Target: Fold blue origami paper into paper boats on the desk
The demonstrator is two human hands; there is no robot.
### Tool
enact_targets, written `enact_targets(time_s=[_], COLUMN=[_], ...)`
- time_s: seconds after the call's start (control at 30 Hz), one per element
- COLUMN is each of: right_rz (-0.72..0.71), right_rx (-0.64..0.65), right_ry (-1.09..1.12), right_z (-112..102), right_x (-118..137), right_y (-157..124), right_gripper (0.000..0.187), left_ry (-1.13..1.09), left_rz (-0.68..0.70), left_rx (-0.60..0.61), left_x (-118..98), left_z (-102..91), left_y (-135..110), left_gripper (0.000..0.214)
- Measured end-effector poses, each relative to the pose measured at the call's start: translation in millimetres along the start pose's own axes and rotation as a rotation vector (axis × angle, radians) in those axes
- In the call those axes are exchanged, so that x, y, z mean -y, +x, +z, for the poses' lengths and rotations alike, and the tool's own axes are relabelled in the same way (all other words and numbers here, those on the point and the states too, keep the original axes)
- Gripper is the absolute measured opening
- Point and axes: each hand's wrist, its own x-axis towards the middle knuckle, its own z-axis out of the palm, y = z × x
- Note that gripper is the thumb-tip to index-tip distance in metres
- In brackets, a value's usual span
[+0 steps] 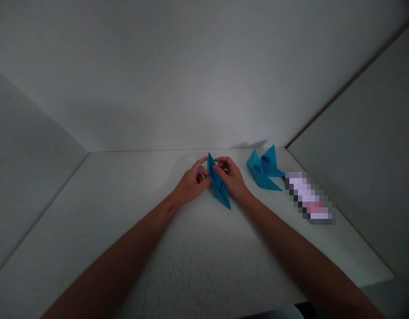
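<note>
A blue folded paper boat (219, 188) is between my two hands, just above or on the white surface; the frame does not settle which. Its long, pointed shape slants, one tip up near my fingers and the other down toward me. My left hand (193, 180) pinches its left side, thumb and fingers curled at the edge. On the opposite side my right hand (231, 175) grips it, the thumb laid on the near fold and the fingers bent behind. Two more blue paper boats, one nearer (260, 173) and one farther (270, 161), stand close together to the right.
A blurred-out oblong object with a bright face (307, 197) lies right of the boats. White walls (191, 88) enclose the speckled white tabletop (191, 261) at the back and both sides. The back right corner is just behind the standing boats.
</note>
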Motion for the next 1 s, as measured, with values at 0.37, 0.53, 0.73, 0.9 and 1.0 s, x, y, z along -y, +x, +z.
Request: enact_targets(time_s=[0.37,0.53,0.73,0.9,1.0], right_rz=[-0.094,-0.077,0.023,0.034,0.027], right_rx=[0.049,0.044,0.047,0.08,0.085], right_ry=[-0.193,-0.212,-0.083,-0.048,-0.054], right_z=[-0.4,-0.2,-0.7,1.1,2.0], right_x=[3.6,5.9,5.4,6.1,8.5], right_y=[0.1,-0.6,1.0,-0.8,-2.0], right_gripper=[0.018,0.023,0.04,0.042,0.042], left_ry=[0.579,0.398,0.204,0.135,0.136], left_rz=[-0.02,0.032,0.082,0.072,0.078], left_rx=[-0.102,-0.111,-0.144,-0.159,-0.134], left_x=[-0.9,0.8,-2.7,-5.3,-6.7], left_z=[1.9,-2.1,-3.4,-1.7,-1.1], left_y=[4.9,6.6,5.1,4.0,3.9], left_gripper=[0.026,0.025,0.033,0.035,0.039])
